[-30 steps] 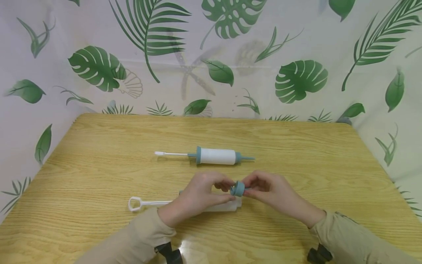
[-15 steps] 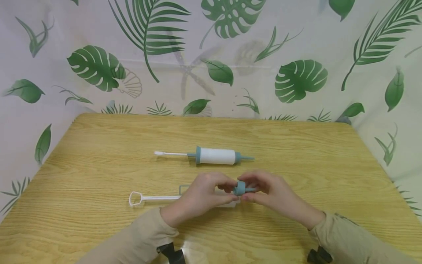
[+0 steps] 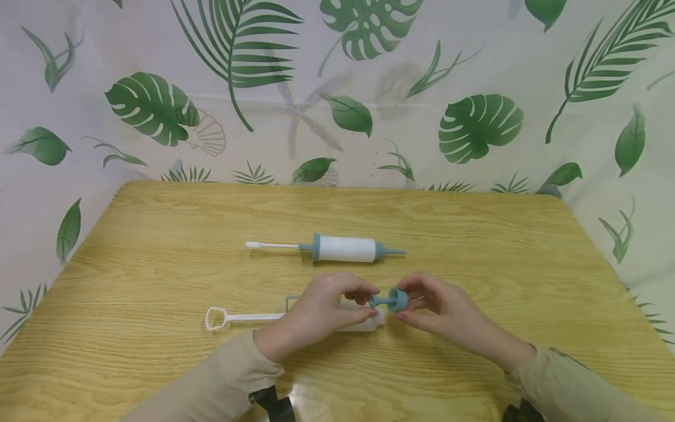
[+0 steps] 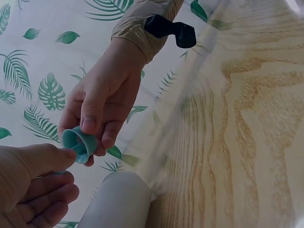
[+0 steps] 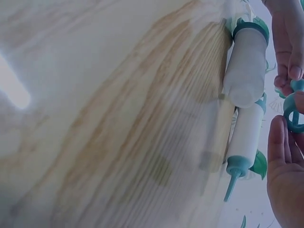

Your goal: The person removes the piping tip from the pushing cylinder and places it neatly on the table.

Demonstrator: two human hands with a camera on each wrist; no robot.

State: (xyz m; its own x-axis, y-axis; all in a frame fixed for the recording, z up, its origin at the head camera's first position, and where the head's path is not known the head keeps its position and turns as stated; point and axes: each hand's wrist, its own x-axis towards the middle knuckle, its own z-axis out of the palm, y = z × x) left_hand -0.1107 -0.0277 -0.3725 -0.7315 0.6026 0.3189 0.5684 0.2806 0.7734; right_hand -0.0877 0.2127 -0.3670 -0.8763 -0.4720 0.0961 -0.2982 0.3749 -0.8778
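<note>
Between the hands are two teal pieces. My left hand [image 3: 329, 305] pinches a small teal nozzle piece [image 3: 374, 301] by its flared end; its thin stem reaches into a teal ring cap [image 3: 398, 300]. Thumb and fingers of my right hand [image 3: 445, 313] grip that ring cap, seen as an open ring [image 4: 79, 144] in the left wrist view. Below the left hand lies a white tube [image 3: 364, 323], partly hidden by it, with a white rod and loop handle [image 3: 215, 318] to its left.
Behind the hands lies a white and teal syringe-like tool [image 3: 348, 249], its teal tip toward the right. A leaf-patterned cloth [image 3: 401, 129] hangs beyond the far edge of the wooden table [image 3: 158, 234].
My right hand has shifted right with the ring cap, which now sits apart from the flared end in my left hand, the stem showing between. The white tube and rod shifted slightly earlier.
</note>
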